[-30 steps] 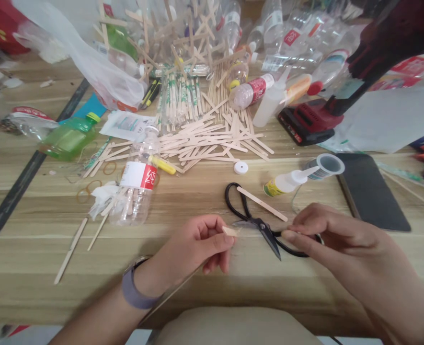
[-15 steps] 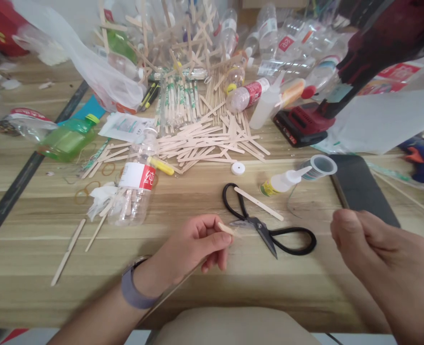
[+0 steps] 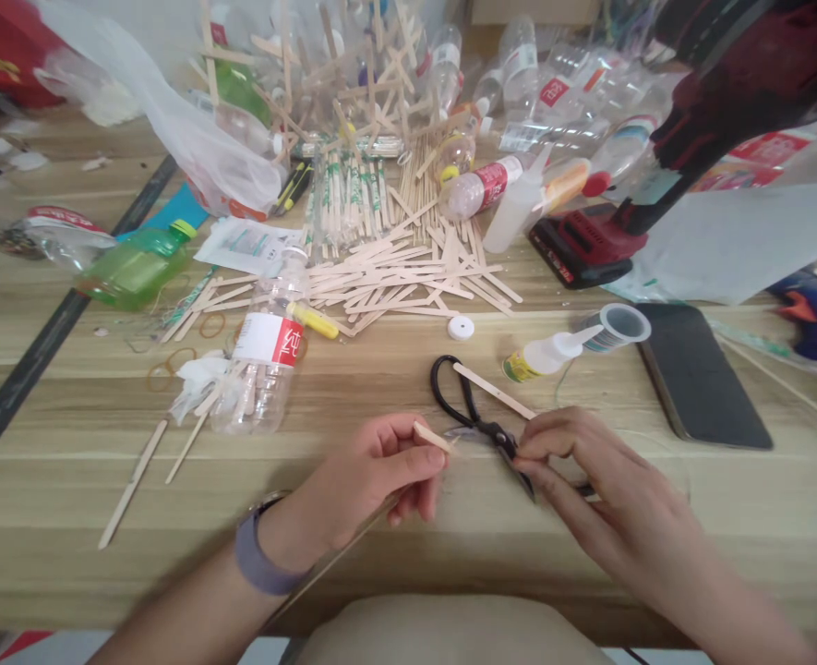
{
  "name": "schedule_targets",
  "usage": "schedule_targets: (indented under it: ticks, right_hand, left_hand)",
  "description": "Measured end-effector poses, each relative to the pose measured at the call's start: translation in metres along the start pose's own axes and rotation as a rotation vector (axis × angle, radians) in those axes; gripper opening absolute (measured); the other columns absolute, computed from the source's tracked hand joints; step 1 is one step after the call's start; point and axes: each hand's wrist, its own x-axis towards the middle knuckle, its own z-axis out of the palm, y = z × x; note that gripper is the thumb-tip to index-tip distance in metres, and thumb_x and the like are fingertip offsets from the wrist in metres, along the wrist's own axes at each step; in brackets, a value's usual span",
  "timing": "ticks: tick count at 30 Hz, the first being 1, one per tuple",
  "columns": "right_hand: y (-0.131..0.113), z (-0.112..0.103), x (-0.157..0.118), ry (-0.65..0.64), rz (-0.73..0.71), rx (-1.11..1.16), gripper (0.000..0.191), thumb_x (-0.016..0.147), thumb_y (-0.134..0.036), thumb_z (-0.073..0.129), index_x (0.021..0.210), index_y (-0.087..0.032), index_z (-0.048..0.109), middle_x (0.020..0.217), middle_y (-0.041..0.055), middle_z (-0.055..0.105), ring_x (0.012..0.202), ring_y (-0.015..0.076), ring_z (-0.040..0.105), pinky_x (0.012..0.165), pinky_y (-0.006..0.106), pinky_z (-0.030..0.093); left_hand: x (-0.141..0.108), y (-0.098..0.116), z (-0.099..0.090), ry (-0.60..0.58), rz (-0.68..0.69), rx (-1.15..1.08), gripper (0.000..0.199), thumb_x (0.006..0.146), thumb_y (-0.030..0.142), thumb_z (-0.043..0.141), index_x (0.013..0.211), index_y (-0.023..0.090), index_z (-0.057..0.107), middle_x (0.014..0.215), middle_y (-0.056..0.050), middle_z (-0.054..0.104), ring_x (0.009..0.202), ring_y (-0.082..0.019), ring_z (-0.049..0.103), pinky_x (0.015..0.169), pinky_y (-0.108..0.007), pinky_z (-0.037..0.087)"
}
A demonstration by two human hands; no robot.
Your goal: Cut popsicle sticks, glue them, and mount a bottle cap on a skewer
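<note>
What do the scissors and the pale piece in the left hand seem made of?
Scissors: blades probably metal, grey with a dull sheen; smooth black handles could be coated metal or plastic. Pale piece: likely bare wood, matte and cream.

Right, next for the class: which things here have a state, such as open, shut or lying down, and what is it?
Scissors, blades apart
Left hand, closed on a stick piece
Right hand, at the scissors; hold unclear
Glue bottle, lying on its side
Green bottle, lying on its side, capped
Phone, lying flat, visible face dark
Cup, open at the top
Drill, standing on its battery
Loose sticks, heaped
</note>
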Motion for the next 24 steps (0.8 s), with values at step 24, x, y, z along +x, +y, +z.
schedule_targets:
  ticks: [24]
  right_hand:
    - [-0.014, 0.000, -0.002, -0.077, 0.036, 0.105, 0.020, 0.094, -0.025, 0.055, 0.076, -0.024, 0.064, 0.060, -0.0024, 0.063, 0.049, 0.0114, 0.058, 0.047, 0.023, 0.044]
  left_hand:
    - [-0.001, 0.005, 0.000, 0.199, 0.042, 0.019, 0.026, 0.081, 0.041, 0.066, 0.080, 0.017, 0.059, 0.050, 0.005, 0.056, 0.038, -0.004, 0.036, 0.036, -0.016, 0.024]
